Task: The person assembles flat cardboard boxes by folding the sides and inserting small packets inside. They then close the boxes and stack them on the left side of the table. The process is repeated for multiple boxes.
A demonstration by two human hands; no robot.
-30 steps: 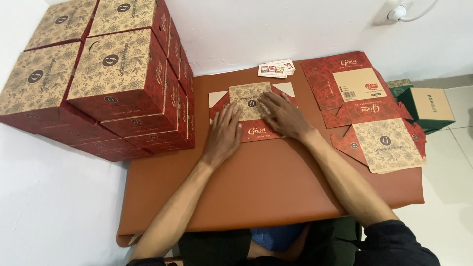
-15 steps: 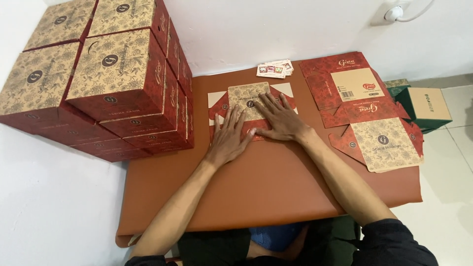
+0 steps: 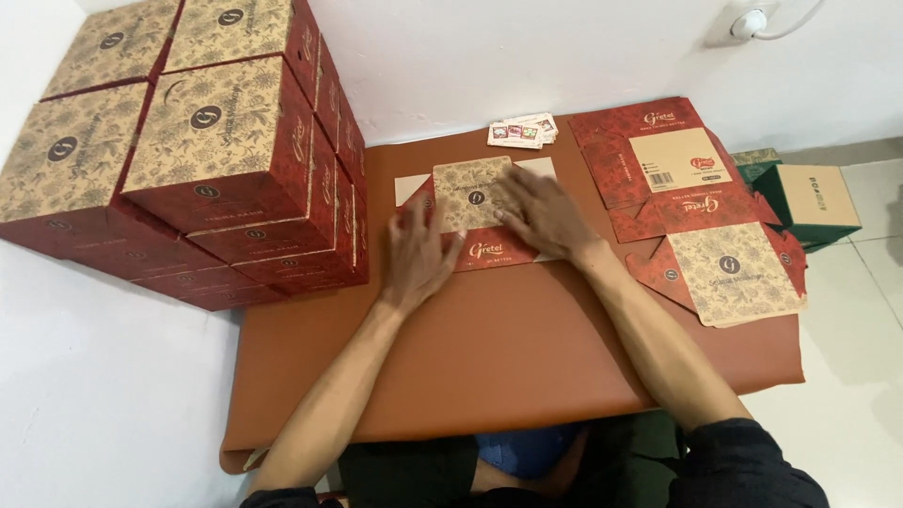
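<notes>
Cardboard blank (image 3: pixel 475 212), frame centre: light, stiff, creases easily; I'd grip flap edges. Left hand (image 3: pixel 419 259) and right hand (image 3: pixel 541 214) spread flat, holding nothing.

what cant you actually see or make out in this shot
Head view:
- Middle of the flat carton: hidden under the right hand; the left hand covers its left flap.
- Both hands are motion-blurred, so finger contact is unclear.
- Small cards by the wall: too small to tell their pictures.
- Stacked boxes: cut off by the top and left edges.
- Lower sheets of the flat carton pile: hidden by the top ones.
</notes>
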